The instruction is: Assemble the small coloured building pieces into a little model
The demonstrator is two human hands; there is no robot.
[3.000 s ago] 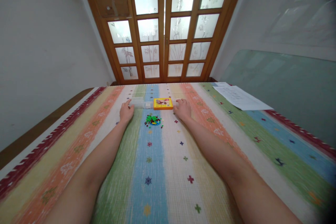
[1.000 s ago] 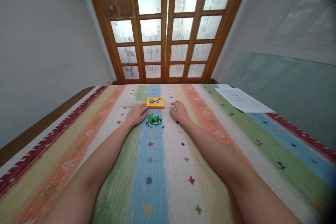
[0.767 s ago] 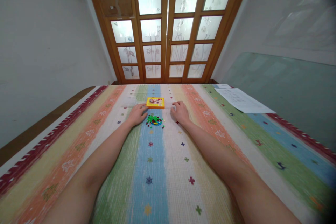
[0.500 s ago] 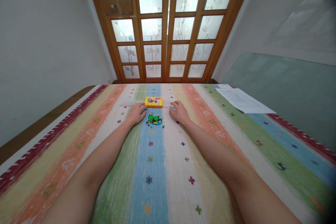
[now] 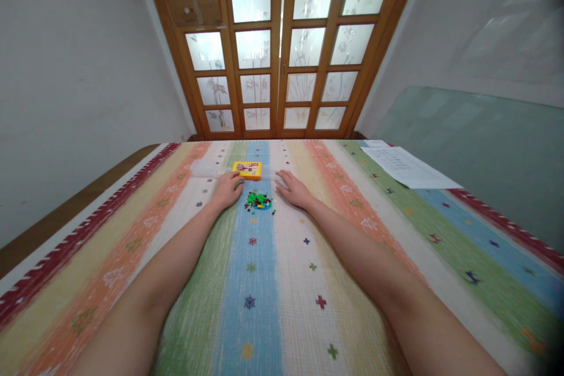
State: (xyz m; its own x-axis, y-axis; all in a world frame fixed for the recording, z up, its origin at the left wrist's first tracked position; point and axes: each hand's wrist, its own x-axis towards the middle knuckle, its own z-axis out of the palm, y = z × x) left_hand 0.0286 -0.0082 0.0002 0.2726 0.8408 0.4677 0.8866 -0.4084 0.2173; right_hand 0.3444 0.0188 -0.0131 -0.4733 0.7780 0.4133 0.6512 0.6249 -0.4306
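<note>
A small yellow box [image 5: 247,170] with a printed picture lies flat toward the far side of the table. A thin clear plastic sheet or bag [image 5: 203,168] spreads out to its left. My left hand [image 5: 228,189] rests at the box's near left corner, fingers loosely bent and thumb apart, seemingly touching it. To the right of the box is my right hand [image 5: 292,188], its fingers stretched toward it with a gap between. Between my hands and nearer to me sits a loose pile of tiny building bricks [image 5: 258,200], mostly green, with dark red, blue and yellow ones.
A striped, patterned tablecloth [image 5: 251,329] covers the table. Printed paper sheets [image 5: 408,168] lie at the far right. A pale green panel [image 5: 476,147] stands along the right side, and wooden doors with glass panes [image 5: 282,47] rise beyond the table.
The yellow box has shifted left and turned slightly. My right hand has moved a little left, and more plastic shows left of the box. The brick pile stays put.
</note>
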